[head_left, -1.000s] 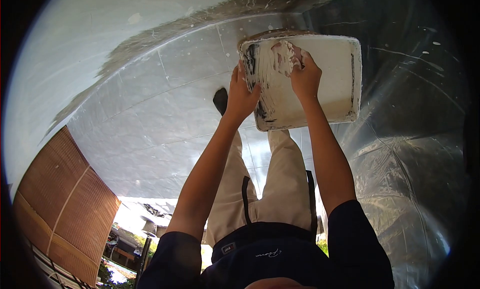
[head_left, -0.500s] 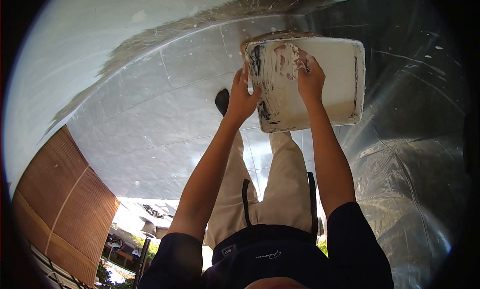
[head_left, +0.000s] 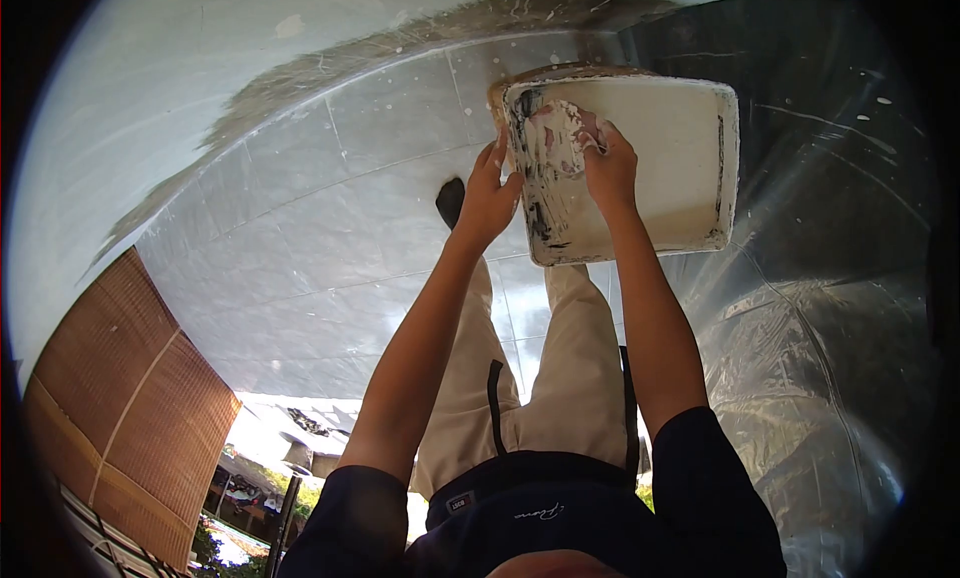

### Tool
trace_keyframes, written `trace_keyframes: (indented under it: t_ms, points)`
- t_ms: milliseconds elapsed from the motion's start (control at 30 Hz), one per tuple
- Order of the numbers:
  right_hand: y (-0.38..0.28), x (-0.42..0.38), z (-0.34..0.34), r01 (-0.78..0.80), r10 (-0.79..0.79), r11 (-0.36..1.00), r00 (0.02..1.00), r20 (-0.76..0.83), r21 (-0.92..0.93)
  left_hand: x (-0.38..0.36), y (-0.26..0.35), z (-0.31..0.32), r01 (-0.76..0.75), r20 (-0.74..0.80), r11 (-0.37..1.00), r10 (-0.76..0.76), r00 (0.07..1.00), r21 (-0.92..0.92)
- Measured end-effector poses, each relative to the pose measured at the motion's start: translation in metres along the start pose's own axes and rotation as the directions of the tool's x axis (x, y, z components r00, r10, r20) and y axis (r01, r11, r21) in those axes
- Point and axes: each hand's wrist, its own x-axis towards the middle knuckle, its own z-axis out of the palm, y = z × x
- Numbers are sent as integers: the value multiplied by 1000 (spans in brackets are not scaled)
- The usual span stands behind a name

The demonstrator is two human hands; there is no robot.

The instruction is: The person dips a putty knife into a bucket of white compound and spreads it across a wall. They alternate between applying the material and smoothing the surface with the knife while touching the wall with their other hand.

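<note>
A rectangular paint tray with smeared off-white walls holds a layer of cream-white paint. Its left inner side shows dark streaks and scrape marks. My left hand grips the tray's left rim, fingers along the outer side and thumb at the edge. Over the left part of the tray, my right hand is closed on a paint-coated pinkish-white lump, perhaps a sponge or rag; its exact kind is hidden by paint. The lump touches the streaked left area.
Silvery plastic sheeting covers the floor, with paint spots on it. A pale wall with a dark unpainted band curves along the top. My dark-shod foot is left of the tray. A brown corrugated panel stands at lower left.
My right hand has moved left across the tray with the paint-coated lump, toward the streaked side. The left hand keeps its hold on the rim; the tray has shifted slightly right in view.
</note>
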Motion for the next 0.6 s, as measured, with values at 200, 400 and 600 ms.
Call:
trace_keyframes:
  t_ms: [200,400,600]
  points:
    - [5,1,7,-53,53,999,998,43,7,-3,1,-8,55,27,998,-55,998,-27]
    - [24,3,6,-186,147,939,977,152,290,-8,-5,-11,66,55,996,-63,997,-67]
    - [-9,-3,-3,-403,299,835,904,306,375,-10,-2,-32,83,77,973,-68,995,-216]
